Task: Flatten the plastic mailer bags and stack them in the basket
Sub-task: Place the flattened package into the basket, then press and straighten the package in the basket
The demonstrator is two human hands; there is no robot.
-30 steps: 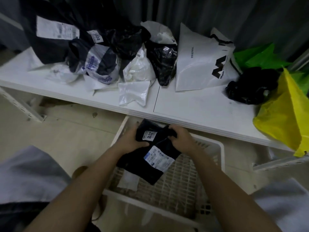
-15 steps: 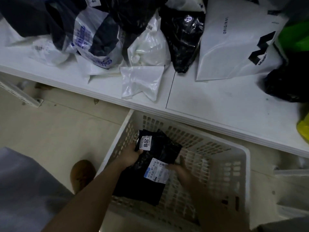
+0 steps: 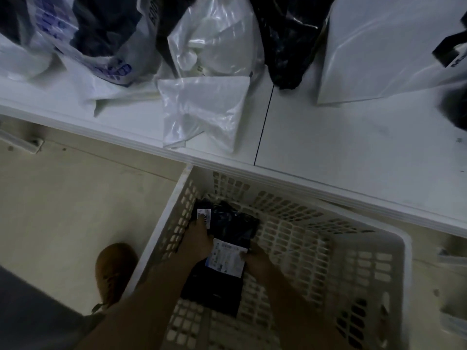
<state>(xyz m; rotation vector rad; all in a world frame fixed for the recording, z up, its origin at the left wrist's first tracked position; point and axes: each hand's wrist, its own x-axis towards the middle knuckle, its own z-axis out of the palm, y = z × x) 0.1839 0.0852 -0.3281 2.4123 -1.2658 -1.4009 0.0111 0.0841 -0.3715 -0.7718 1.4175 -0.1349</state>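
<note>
The left hand (image 3: 199, 242) and right hand (image 3: 255, 258) press a black mailer bag (image 3: 222, 263) into the white basket (image 3: 394, 251), fingers curled over its edges. It looks light, limp and slick; best held at opposite edges.

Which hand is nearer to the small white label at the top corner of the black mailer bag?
Left. The left hand touches the small label; the right hand holds the black mailer bag lower, beside the large label.

I see the white basket (image 3: 401, 251) open at the top in the lower right of the frame, its right half bare mesh. Its far rim tucks under the table (image 3: 341, 157) edge, which blocks that side. Piled bags (image 3: 207, 114) crowd the upper frame. A shoe (image 3: 115, 271) stands just beside the left wall.
</note>
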